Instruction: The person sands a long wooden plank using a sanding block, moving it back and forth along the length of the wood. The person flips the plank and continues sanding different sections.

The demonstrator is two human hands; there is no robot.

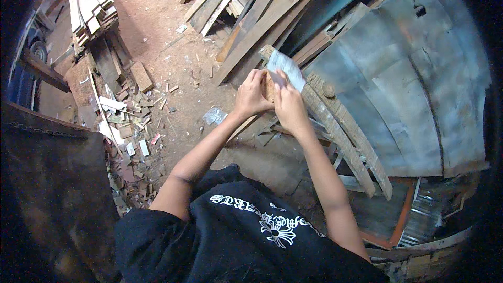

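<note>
Before me, my left hand [250, 93] grips a small brown wooden piece [269, 87] from its left side. My right hand [290, 102] lies close against the same piece and holds a thin, dark, flat thing [278, 80], perhaps sandpaper; blur hides its detail. Just behind my hands a whitish-blue sheet or cloth [286, 67] rests over the end of a rough wooden beam. What supports the wooden piece is hidden by my fingers.
Long planks [261, 31] lean at the top centre. Weathered beams [338, 133] and a large grey-blue sheet [397, 86] lie to the right. Stacked boards [88, 8] stand upper left, above wood offcuts [133, 125] on the dirt floor. A clear plastic bag [215, 116] lies near my left forearm.
</note>
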